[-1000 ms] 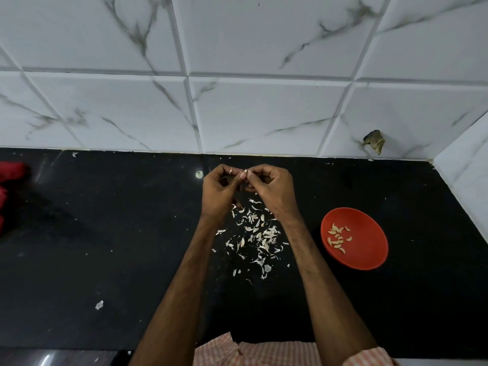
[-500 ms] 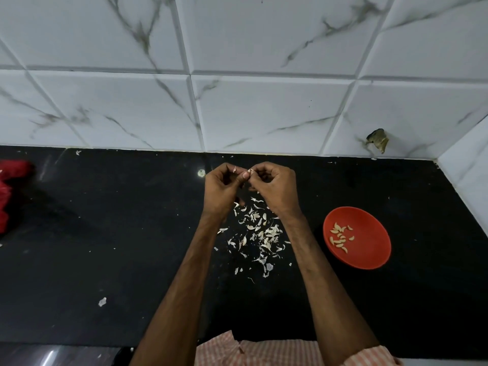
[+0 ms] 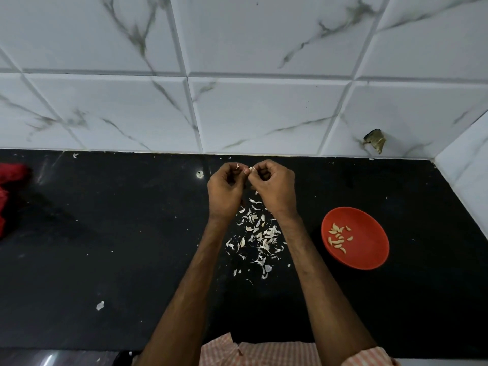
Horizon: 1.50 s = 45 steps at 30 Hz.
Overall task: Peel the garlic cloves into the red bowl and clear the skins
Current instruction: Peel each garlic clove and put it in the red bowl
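- Garlic clove (image 3: 252, 169): held above the tabletop (image 3: 132, 233), at the point where the fingertips of both hands meet. Only a small pale part of it shows.
- Left hand (image 3: 225, 190): fingers curled inward, thumb and fingertips pinching the clove from the 9 o'clock side. A second pale fragment (image 3: 238, 165) sits at its fingertips; whether it is skin or clove cannot be told.
- Right hand (image 3: 276, 188): fingers curled inward, pinching the same clove from the 3 o'clock side. Its knuckles are just beside those of the left hand.
- Skins (image 3: 257, 233): a loose scatter of white flakes on the tabletop, at 6 o'clock from the hands, between the two forearms.
- Red bowl (image 3: 369, 249): on the tabletop at 4 o'clock from the hands, well apart from the skins. Peeled cloves (image 3: 339, 237) lie in a small group in its 9 o'clock half.
- Stray flake (image 3: 100, 305): alone on the tabletop at 8 o'clock from the skins.
- Red cloth (image 3: 10, 180): at the left edge, 9 o'clock from the hands.
- Tiled wall (image 3: 264, 114): white, grey-veined, at 12 o'clock behind the black tabletop.
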Each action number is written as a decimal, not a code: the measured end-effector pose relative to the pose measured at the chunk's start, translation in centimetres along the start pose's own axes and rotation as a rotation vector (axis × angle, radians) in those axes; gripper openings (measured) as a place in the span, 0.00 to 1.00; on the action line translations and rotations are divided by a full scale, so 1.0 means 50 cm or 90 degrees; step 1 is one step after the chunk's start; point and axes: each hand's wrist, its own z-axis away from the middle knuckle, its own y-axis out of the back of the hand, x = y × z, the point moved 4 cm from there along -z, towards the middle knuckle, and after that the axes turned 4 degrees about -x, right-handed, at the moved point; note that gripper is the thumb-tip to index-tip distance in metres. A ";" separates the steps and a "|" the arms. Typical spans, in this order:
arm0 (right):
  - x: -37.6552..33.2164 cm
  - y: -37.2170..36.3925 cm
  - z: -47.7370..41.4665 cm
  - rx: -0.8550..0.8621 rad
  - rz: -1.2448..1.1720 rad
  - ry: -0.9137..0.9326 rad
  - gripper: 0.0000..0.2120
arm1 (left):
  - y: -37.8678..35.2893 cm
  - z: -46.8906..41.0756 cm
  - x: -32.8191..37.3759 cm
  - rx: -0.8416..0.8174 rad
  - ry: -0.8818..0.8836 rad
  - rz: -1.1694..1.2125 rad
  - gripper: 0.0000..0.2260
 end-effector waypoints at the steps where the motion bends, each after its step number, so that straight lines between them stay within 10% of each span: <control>1: 0.000 -0.001 0.000 0.002 0.001 -0.004 0.02 | -0.002 0.000 0.002 0.006 -0.003 -0.019 0.03; 45: 0.006 -0.009 -0.002 -0.118 -0.163 -0.120 0.04 | -0.027 0.006 0.000 -0.047 0.138 0.182 0.10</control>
